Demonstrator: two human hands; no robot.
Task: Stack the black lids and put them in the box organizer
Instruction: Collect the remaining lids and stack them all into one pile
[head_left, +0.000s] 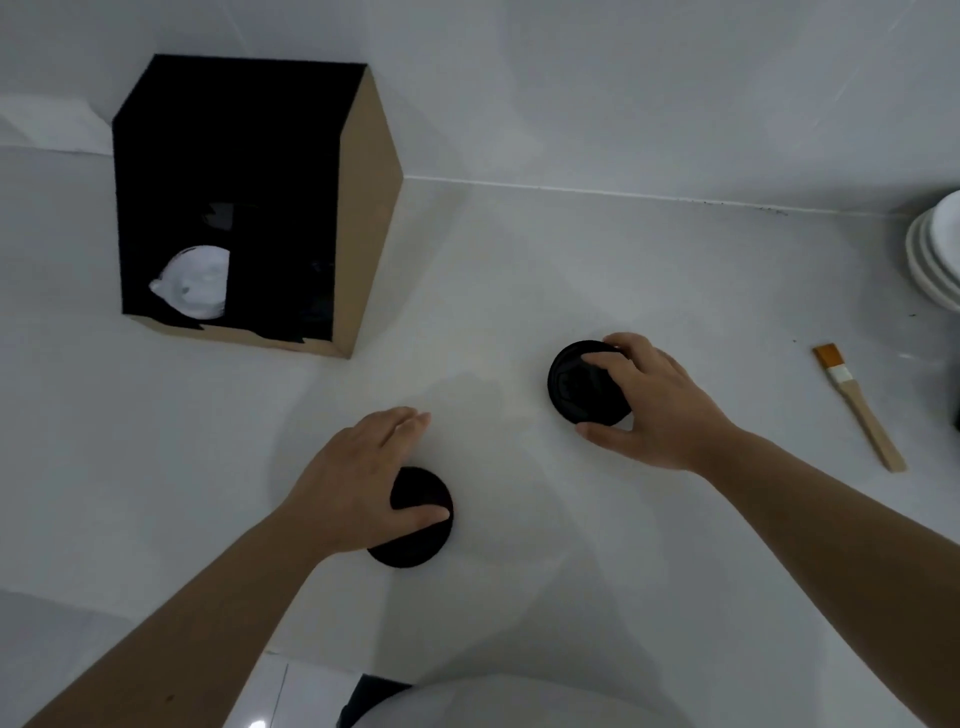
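Two black lids on the white surface (519, 270) here: the near lid (415, 540) sits low in the centre of the frame with the left hand (358, 478) laid flat over it, thumb resting on top and fingers spread, not really gripping. The far lid (576, 384) is right of centre, and the right hand (649, 400) is clamped around its edge, fingers on top and thumb at the near rim. Box organizer (244, 208) stands upper left, black inside, with something white in its left compartment. A brush (857, 405) lies at the right, stacked white plates (935, 254) at the right edge.
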